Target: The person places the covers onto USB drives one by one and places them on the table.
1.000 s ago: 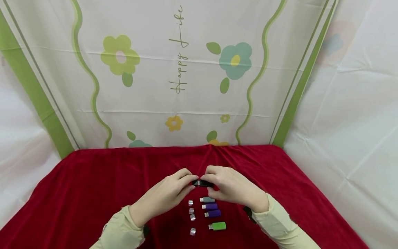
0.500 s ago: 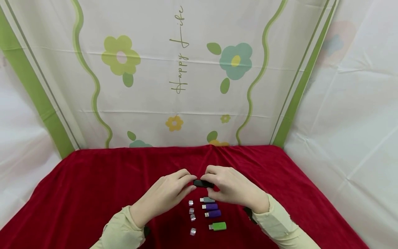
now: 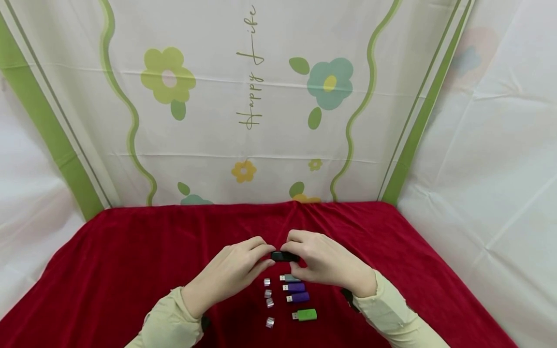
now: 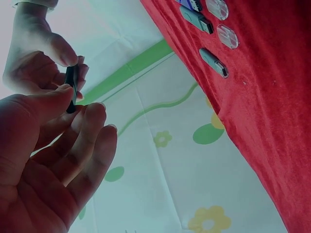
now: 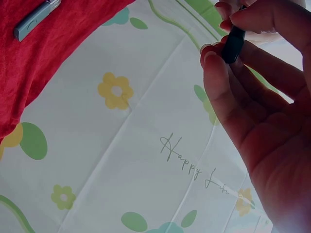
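Above the red cloth, both hands hold a black USB stick (image 3: 285,256) between them, and its metal plug is out of sight. My left hand (image 3: 235,265) pinches its left end, the cap, between thumb and fingertips. The right hand (image 3: 326,258) grips the other end. In the left wrist view the black stick (image 4: 72,82) spans the gap between the two hands. The right wrist view shows the thumb and fingers around the black stick (image 5: 234,46). Below the hands lie a grey USB stick (image 3: 290,278), two purple USB sticks (image 3: 298,297) and a green USB stick (image 3: 307,315).
Several small clear caps (image 3: 270,303) form a column left of the loose sticks. A red velvet cloth (image 3: 152,251) covers the table. White curtains (image 3: 278,145) with printed flowers enclose its back and sides.
A second ago a strip of metal plug showed between the black cap and body. The two parts have come together and the strip is covered. The hands have barely moved.
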Demonstrator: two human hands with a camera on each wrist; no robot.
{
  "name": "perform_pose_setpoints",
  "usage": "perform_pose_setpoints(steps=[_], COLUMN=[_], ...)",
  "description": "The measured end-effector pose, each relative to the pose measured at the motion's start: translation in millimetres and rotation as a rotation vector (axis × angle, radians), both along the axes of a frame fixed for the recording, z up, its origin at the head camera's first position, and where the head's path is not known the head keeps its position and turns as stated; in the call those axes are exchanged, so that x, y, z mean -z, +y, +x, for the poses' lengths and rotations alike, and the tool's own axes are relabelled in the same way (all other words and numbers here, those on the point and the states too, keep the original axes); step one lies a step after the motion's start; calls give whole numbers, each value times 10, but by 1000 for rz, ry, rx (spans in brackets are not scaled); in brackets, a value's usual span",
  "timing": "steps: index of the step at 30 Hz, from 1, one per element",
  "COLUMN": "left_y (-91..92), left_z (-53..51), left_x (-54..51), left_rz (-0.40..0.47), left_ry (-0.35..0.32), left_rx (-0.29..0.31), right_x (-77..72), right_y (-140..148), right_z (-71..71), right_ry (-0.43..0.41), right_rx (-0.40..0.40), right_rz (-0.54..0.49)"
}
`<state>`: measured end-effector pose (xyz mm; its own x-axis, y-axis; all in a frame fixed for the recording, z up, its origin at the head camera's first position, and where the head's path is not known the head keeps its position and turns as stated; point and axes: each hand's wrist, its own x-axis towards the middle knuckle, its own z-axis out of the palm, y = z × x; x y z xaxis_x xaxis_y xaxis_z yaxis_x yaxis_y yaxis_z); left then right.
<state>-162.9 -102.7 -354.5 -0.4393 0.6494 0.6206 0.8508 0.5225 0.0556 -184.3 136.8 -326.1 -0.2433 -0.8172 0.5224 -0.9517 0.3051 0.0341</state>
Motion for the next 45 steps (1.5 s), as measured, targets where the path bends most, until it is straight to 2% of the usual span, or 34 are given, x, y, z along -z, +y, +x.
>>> perform_pose_setpoints(steps=[18, 26, 35, 45], left_y=[0, 4, 17, 12], left_z=[14, 17, 24, 21], left_x=[-16, -23, -38, -36], left_rz=[10, 14, 37, 36], left_ry=[31, 41, 78, 92], left_rx=[5, -13, -21, -42], right_x=[-21, -34, -28, -21], right_y=[15, 7, 12, 6], right_z=[16, 17, 11, 13], right_ry=[-4, -25, 4, 13], right_rx=[25, 30, 68, 62], right_rz=[32, -3, 21, -4])
